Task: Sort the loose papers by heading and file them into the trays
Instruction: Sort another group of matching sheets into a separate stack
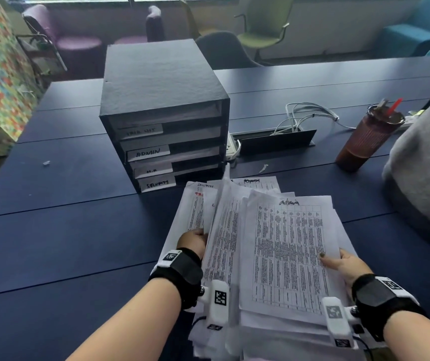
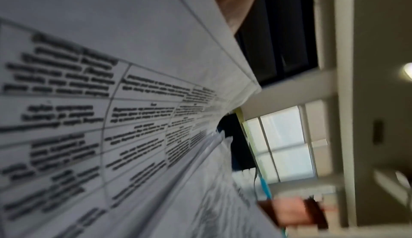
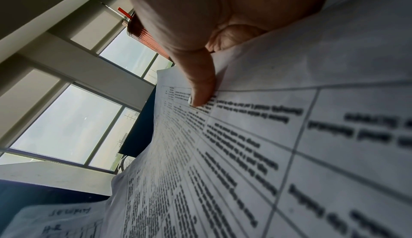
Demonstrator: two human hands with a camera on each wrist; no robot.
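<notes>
Two hands on paper stack (image 1: 281,256): left grip (image 1: 192,241) clasps left edge, right grip (image 1: 344,264) pinches "admin" sheet, thumb atop.

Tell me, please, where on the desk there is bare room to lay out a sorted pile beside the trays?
Most bare desk lies left of the paper stack and in front of the tray unit. A narrower strip runs between the stack and the tumbler. It is crowded right of the trays: cable well, cables, power strip.
</notes>
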